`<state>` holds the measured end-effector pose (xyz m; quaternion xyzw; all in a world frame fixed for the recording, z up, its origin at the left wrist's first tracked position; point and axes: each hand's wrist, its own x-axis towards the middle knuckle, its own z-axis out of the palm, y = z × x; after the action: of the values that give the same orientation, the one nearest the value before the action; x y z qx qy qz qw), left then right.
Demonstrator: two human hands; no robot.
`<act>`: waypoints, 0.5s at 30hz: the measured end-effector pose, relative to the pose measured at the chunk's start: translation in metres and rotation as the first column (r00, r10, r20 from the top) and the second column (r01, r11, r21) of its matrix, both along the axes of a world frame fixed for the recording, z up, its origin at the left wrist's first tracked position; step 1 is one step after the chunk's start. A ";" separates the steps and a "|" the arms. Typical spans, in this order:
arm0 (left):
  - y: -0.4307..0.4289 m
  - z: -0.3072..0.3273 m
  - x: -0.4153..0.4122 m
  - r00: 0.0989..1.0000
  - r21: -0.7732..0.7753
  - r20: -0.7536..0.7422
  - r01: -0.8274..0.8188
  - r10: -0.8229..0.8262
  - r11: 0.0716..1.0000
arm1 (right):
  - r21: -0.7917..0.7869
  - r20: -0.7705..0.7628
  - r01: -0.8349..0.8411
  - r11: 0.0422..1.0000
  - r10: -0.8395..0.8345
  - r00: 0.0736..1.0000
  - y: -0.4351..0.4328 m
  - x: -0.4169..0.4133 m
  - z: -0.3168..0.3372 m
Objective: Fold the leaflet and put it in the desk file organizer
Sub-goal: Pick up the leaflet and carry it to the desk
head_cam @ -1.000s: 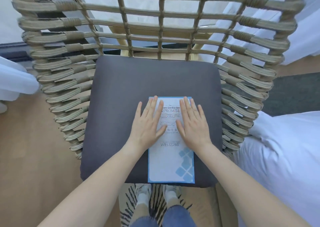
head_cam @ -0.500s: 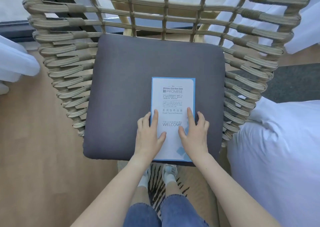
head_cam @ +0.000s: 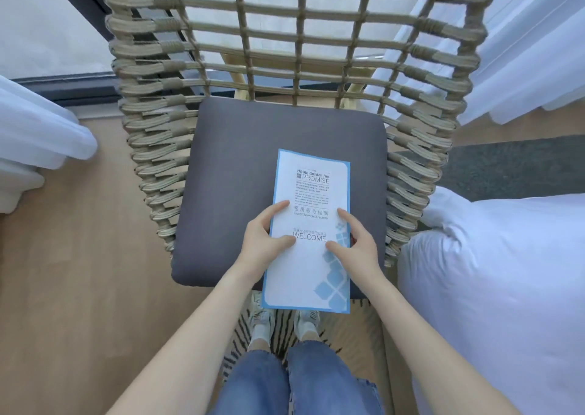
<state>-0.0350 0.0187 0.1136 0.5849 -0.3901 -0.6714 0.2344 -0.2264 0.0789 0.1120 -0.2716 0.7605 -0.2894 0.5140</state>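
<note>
Gripping leaflet (head_cam: 311, 224) at frame centre, over grey cushion (head_cam: 253, 161) front edge: left hand (head_cam: 264, 240) and right hand (head_cam: 356, 247) pinch side edges. Keep edges aligned; organizer not visible.

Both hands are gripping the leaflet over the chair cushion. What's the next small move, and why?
Probably lift the leaflet clear of the grey cushion. The left hand and right hand already pinch its side edges, its near end overhangs the cushion, and no file organizer is in view here.
</note>
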 end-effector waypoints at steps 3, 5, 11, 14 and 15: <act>0.002 0.055 0.006 0.998 0.011 -0.067 -0.016 0.016 1.000 | -0.057 0.012 -0.008 0.998 0.009 1.000 0.003 0.000 0.057; 0.003 0.093 0.010 0.996 -0.004 -0.089 -0.024 0.023 1.000 | -0.107 0.005 -0.020 0.994 0.020 1.000 0.005 0.000 0.097; 0.006 0.205 0.015 0.988 -0.086 -0.155 -0.038 0.025 0.996 | -0.269 0.014 -0.017 0.963 0.022 1.000 0.010 -0.001 0.212; 0.004 0.259 0.012 0.981 -0.135 -0.191 -0.053 0.027 0.989 | -0.346 0.010 -0.002 0.938 0.006 1.000 0.008 -0.002 0.265; 0.003 0.274 0.011 0.980 -0.161 -0.195 -0.056 0.024 0.985 | -0.366 0.015 -0.009 0.930 0.015 1.000 0.008 -0.003 0.280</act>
<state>-0.0240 0.0219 0.3878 0.5034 -0.4082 -0.6852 0.3325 -0.2296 0.0864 0.3920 -0.3648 0.6871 -0.4252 0.4627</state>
